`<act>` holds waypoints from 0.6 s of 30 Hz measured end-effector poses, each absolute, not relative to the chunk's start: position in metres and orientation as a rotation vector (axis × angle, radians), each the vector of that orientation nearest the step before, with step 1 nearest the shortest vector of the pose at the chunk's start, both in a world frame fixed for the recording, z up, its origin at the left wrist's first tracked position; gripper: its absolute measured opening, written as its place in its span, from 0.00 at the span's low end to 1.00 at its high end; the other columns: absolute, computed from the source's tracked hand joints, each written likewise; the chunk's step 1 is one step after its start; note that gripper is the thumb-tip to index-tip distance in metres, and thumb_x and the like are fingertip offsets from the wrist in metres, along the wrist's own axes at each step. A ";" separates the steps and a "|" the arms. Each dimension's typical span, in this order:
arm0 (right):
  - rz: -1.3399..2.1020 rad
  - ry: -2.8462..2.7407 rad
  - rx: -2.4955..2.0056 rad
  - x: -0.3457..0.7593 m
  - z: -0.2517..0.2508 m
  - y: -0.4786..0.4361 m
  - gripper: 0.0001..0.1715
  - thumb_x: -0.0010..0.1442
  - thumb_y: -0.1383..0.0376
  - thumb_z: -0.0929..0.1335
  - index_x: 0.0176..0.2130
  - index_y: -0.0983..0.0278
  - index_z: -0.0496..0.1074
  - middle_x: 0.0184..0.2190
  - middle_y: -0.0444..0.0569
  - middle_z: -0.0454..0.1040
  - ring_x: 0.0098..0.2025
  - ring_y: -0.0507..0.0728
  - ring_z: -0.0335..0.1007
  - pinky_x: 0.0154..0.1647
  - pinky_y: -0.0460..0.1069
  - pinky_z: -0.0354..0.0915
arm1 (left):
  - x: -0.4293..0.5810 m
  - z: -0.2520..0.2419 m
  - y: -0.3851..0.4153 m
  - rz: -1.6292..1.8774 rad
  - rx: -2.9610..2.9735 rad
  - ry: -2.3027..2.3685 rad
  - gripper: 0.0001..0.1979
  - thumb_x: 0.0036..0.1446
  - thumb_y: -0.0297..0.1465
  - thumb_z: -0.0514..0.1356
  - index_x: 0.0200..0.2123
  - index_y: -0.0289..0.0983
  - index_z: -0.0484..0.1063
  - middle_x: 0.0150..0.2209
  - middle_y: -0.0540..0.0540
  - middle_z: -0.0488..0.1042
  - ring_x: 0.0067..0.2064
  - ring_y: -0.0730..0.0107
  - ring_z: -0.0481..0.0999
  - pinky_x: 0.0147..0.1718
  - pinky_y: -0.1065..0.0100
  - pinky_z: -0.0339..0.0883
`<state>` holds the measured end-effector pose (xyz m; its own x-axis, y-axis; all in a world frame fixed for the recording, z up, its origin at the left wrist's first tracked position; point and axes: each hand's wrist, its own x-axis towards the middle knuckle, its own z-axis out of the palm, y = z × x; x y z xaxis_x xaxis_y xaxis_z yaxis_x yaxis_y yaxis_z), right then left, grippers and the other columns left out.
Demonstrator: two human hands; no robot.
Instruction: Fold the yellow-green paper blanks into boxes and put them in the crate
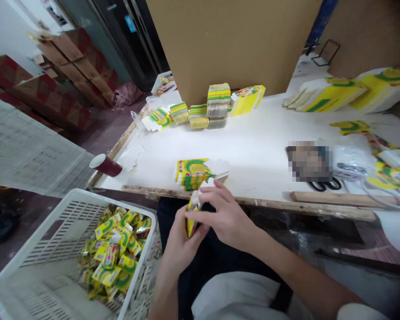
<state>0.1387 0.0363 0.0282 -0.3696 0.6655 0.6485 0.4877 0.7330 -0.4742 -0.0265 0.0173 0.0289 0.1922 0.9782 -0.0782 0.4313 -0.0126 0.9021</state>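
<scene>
My left hand (pixel 183 238) is closed around a small yellow carton (pixel 192 222), held upright over my lap just in front of the table edge. From the right, my right hand (pixel 225 213) reaches over to the carton's upper end, where white flaps (pixel 205 186) stand up. Its fingers are bent against the carton top, and what the fingertips pinch is partly hidden. Just beyond both hands, a fanned stack of flat yellow and green cartons (pixel 193 173) lies on the white table (pixel 253 146).
A white plastic basket (pixel 76 195) with many yellow packets (pixel 111 255) stands at lower left. A dark red cup (pixel 106 165) lies at the table's left edge. Bundled cartons (pixel 218 100) line the cardboard panel (pixel 233 44). Scissors (pixel 325 183) are at right.
</scene>
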 end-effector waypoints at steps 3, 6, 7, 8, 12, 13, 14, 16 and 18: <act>0.459 -1.786 -1.012 0.137 0.028 0.036 0.31 0.57 0.66 0.66 0.59 0.61 0.57 0.54 0.57 0.59 0.59 0.63 0.53 0.62 0.61 0.51 | -0.022 0.034 0.019 0.791 1.651 1.681 0.23 0.52 0.39 0.59 0.49 0.36 0.59 0.43 0.42 0.68 0.45 0.59 0.70 0.43 0.59 0.65; 0.638 -1.632 -1.076 0.133 0.024 0.037 0.44 0.54 0.62 0.69 0.63 0.63 0.48 0.59 0.59 0.53 0.63 0.65 0.47 0.62 0.62 0.51 | -0.018 0.035 0.019 0.796 1.760 1.801 0.25 0.51 0.40 0.60 0.48 0.35 0.57 0.43 0.41 0.67 0.45 0.57 0.70 0.42 0.58 0.66; 0.662 -1.586 -1.086 0.132 0.022 0.038 0.45 0.53 0.62 0.70 0.63 0.62 0.47 0.60 0.59 0.51 0.64 0.65 0.45 0.62 0.62 0.51 | -0.017 0.034 0.019 0.803 1.784 1.810 0.25 0.50 0.40 0.60 0.47 0.36 0.57 0.42 0.41 0.68 0.45 0.57 0.71 0.41 0.58 0.66; 0.686 -1.531 -1.094 0.130 0.020 0.039 0.46 0.53 0.62 0.70 0.63 0.62 0.46 0.61 0.59 0.50 0.64 0.66 0.45 0.61 0.62 0.52 | -0.016 0.034 0.019 0.810 1.802 1.818 0.25 0.50 0.41 0.60 0.47 0.36 0.57 0.42 0.41 0.68 0.45 0.57 0.71 0.41 0.58 0.67; 1.031 -1.381 -0.940 0.127 0.017 0.040 0.40 0.57 0.66 0.67 0.63 0.61 0.47 0.56 0.56 0.62 0.55 0.61 0.62 0.54 0.57 0.62 | -0.013 0.033 0.018 0.787 1.794 1.812 0.27 0.47 0.42 0.62 0.46 0.37 0.57 0.41 0.43 0.70 0.42 0.58 0.74 0.38 0.60 0.69; 1.144 -1.376 -0.871 0.127 0.018 0.040 0.34 0.59 0.67 0.65 0.62 0.62 0.51 0.53 0.55 0.67 0.52 0.60 0.66 0.52 0.55 0.64 | -0.013 0.033 0.018 0.781 1.791 1.788 0.27 0.47 0.42 0.62 0.46 0.38 0.56 0.40 0.43 0.70 0.41 0.59 0.74 0.37 0.60 0.69; 1.230 -1.381 -0.817 0.127 0.019 0.040 0.28 0.60 0.67 0.63 0.59 0.63 0.57 0.50 0.54 0.70 0.50 0.59 0.68 0.50 0.54 0.65 | -0.012 0.034 0.017 0.778 1.796 1.765 0.26 0.47 0.42 0.62 0.46 0.38 0.56 0.40 0.44 0.70 0.41 0.60 0.74 0.36 0.61 0.69; 1.294 -1.393 -0.782 0.126 0.021 0.038 0.20 0.60 0.69 0.62 0.53 0.64 0.66 0.47 0.52 0.72 0.48 0.58 0.69 0.49 0.52 0.65 | -0.012 0.034 0.017 0.775 1.827 1.735 0.25 0.48 0.40 0.61 0.46 0.39 0.56 0.40 0.44 0.70 0.41 0.60 0.74 0.37 0.61 0.69; 1.277 -1.384 -0.801 0.127 0.023 0.038 0.19 0.59 0.70 0.62 0.50 0.64 0.69 0.46 0.50 0.73 0.48 0.58 0.68 0.50 0.52 0.64 | -0.012 0.034 0.017 0.774 1.857 1.726 0.25 0.48 0.39 0.61 0.46 0.39 0.56 0.40 0.45 0.70 0.41 0.61 0.74 0.37 0.62 0.69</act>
